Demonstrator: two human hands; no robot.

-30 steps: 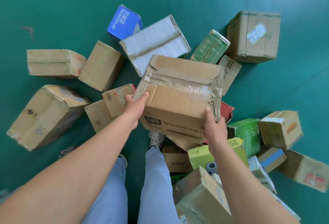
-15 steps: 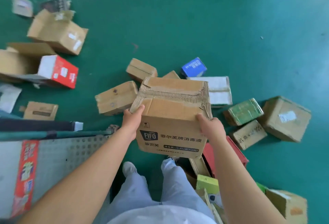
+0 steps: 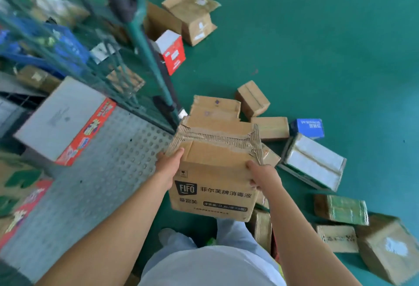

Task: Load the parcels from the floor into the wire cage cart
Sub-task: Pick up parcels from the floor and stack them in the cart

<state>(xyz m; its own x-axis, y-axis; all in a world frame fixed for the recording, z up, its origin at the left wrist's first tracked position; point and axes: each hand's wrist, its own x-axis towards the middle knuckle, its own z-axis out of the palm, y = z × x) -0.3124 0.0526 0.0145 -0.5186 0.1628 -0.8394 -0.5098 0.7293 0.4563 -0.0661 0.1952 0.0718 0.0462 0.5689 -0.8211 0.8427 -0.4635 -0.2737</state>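
Far left: the wire cage cart (image 3: 136, 36), a red-edged box (image 3: 65, 122) on its perforated deck. Centre: my left hand (image 3: 169, 165) and right hand (image 3: 263, 175) clamp opposite sides of the FIFO carton (image 3: 215, 172), raised above the floor beside the cart's corner. Right: loose parcels (image 3: 313, 163) on the green floor (image 3: 317, 47).

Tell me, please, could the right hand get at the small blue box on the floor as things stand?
Probably not: the right hand grips the FIFO carton, and the blue box lies beyond it.
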